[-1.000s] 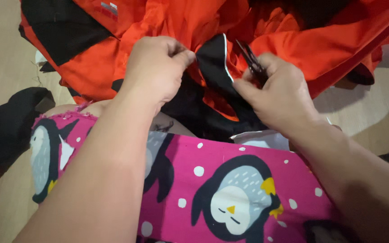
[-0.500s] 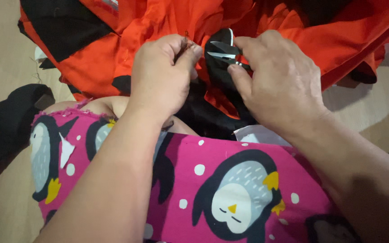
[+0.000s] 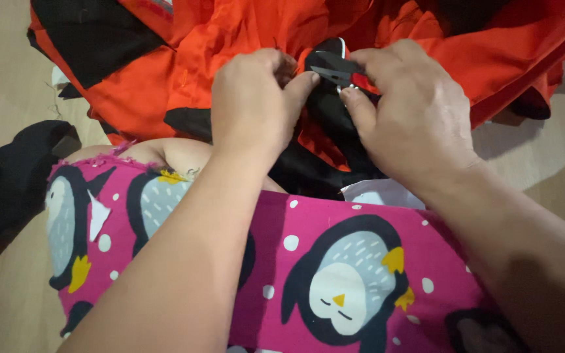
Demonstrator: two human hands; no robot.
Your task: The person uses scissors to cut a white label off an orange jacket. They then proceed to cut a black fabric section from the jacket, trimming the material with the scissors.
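Note:
An orange and black garment (image 3: 230, 39) lies bunched on the floor in front of me. My left hand (image 3: 253, 104) pinches a fold of its orange cloth between thumb and fingers. My right hand (image 3: 413, 111) grips small thread snips (image 3: 335, 70) with red handles, the metal blades pointing left toward my left thumb. A black cloth panel (image 3: 328, 111) of the garment sits just under the blades. What lies between the blades is hidden by my fingers.
My lap is covered by pink cloth with a penguin print (image 3: 335, 274). A separate black cloth piece (image 3: 14, 170) lies at the left on the beige floor (image 3: 1, 72). A white scrap (image 3: 387, 195) shows below my right hand.
My right hand has turned the snips and brought them left to my left thumb. My left hand shifted slightly right on the orange fold.

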